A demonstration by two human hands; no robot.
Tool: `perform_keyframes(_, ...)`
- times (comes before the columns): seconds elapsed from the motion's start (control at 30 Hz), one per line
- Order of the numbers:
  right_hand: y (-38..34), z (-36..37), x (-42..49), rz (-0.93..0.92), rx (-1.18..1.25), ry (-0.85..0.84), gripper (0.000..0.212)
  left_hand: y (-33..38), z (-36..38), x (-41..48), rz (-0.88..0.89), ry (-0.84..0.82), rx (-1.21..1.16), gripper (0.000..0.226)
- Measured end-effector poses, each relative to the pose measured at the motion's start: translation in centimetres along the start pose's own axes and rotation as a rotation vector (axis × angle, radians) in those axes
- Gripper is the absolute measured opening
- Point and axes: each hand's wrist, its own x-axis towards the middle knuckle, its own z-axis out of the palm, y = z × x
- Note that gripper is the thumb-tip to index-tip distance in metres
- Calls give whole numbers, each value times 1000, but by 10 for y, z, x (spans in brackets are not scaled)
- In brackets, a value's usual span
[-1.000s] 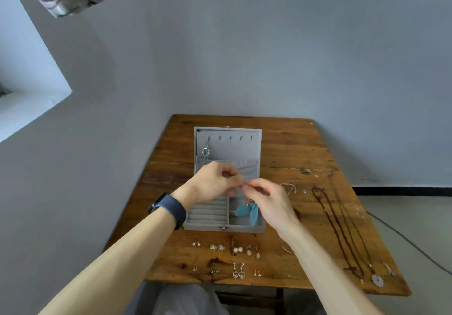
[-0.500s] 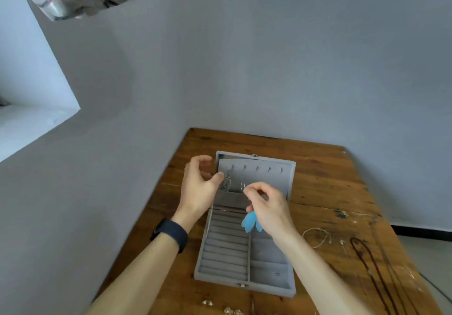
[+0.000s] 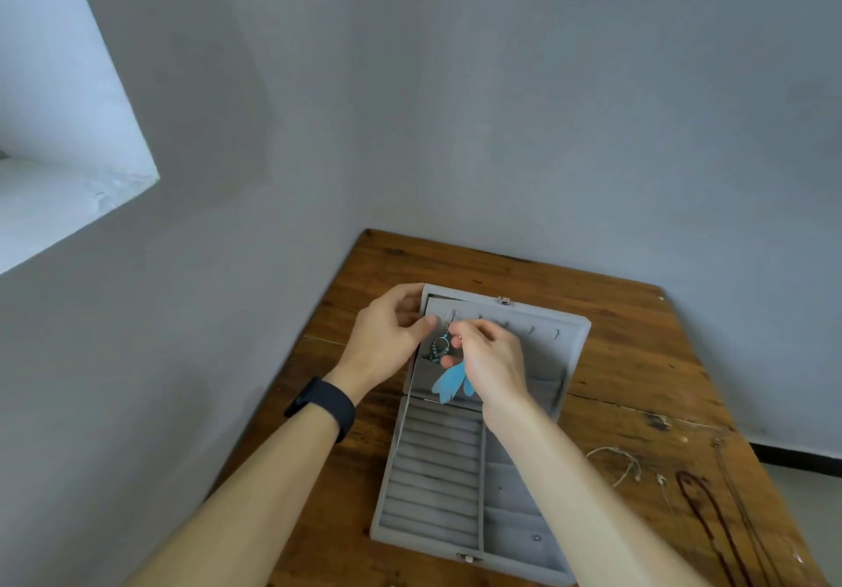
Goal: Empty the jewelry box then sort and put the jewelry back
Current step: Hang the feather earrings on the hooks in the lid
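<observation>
Head: left hand (image 3: 387,336) grips lid (image 3: 544,358), right hand (image 3: 494,363) earring (image 3: 449,384).

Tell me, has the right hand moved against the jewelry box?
Yes. The right hand has moved up the jewelry box lid, from near the hinge to the hook row.

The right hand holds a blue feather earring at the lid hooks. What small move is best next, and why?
Probably slip the blue feather earring onto a free hook, then release. The right hand pinches it at the hook row of the lid, the left hand grips the lid edge, and a hoop earring already hangs there.
</observation>
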Motion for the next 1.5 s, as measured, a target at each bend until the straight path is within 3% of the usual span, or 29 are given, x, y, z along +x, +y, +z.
perform_keyframes(0.67,-3,11,-16,-7,-51,133,11,4,-3,-21,79,86,16,35)
perform_keyframes(0.8,1,10,-18,67,-10,104,12,3,-2,-21,87,87,8,35)
perform_keyframes(0.93,7,7,-22,28,-21,71,13,3,-3,-23,73,71,-25,36)
perform_keyframes(1.17,24,-24,-25,92,86,-91,20,-8,1,-28,-5,2,-46,51)
perform_keyframes(1.3,24,-37,-25,-26,14,-83,17,-9,12,-32,-37,29,-81,62)
perform_keyframes(1.5,32,-50,-14,-326,-426,93,8,-13,31,-32,-74,74,-58,82)
